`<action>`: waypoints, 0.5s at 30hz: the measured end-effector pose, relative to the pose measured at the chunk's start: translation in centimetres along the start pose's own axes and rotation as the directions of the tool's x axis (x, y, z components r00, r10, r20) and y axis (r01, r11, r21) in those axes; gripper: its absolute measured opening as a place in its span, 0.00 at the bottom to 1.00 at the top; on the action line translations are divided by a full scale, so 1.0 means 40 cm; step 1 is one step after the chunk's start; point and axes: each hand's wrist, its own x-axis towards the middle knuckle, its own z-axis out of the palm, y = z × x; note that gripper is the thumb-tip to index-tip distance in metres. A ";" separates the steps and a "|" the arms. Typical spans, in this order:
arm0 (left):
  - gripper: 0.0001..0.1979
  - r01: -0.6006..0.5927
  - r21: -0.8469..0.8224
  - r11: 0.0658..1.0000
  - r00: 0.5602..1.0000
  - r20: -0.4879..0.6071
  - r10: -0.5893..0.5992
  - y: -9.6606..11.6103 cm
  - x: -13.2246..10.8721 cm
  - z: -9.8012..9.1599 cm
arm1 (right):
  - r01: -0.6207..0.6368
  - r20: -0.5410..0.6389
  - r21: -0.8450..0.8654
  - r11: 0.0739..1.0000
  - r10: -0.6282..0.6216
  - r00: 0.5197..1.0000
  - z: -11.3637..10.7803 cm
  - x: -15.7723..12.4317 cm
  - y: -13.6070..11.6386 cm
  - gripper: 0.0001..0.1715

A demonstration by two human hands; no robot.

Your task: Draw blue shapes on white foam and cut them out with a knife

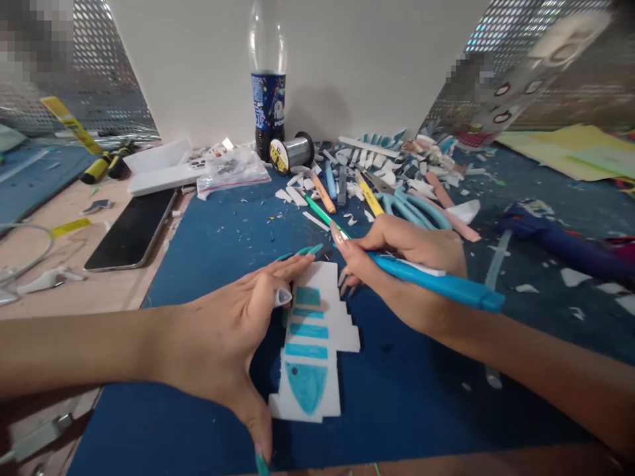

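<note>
A white sheet piece with stepped edges lies on the blue mat, bearing a light-blue fish head and several blue bars. My left hand rests flat with spread fingers along its left side, the fingertips at the far end and the thumb on the mat near the bottom-left corner. A pale cone-shaped bit shows by its fingers. My right hand, beside the sheet's far right edge, is closed around a slim blue pen-shaped tool with a white strip; its tip is hidden. A green pencil lies just beyond this hand.
Scraps, blue-handled scissors and a yellow stick-like tool lie behind. A wire spool stands by a cola bottle. To the left are a phone and a plastic bag.
</note>
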 end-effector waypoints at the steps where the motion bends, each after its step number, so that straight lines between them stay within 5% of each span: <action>1: 0.68 0.021 -0.013 1.000 1.000 -0.015 -0.021 0.002 0.001 0.002 | 0.005 -0.009 0.003 1.000 -0.005 1.000 -0.002 0.004 0.003 0.17; 7: 0.72 0.090 -0.081 0.993 0.991 -0.094 -0.097 0.006 0.001 0.012 | -0.179 0.079 0.223 0.958 0.165 0.983 -0.009 0.027 0.021 0.20; 15: 0.67 0.155 -0.025 0.988 0.985 -0.066 -0.156 0.006 0.003 0.010 | -0.100 0.075 -0.049 0.994 0.104 0.992 -0.021 0.038 0.027 0.30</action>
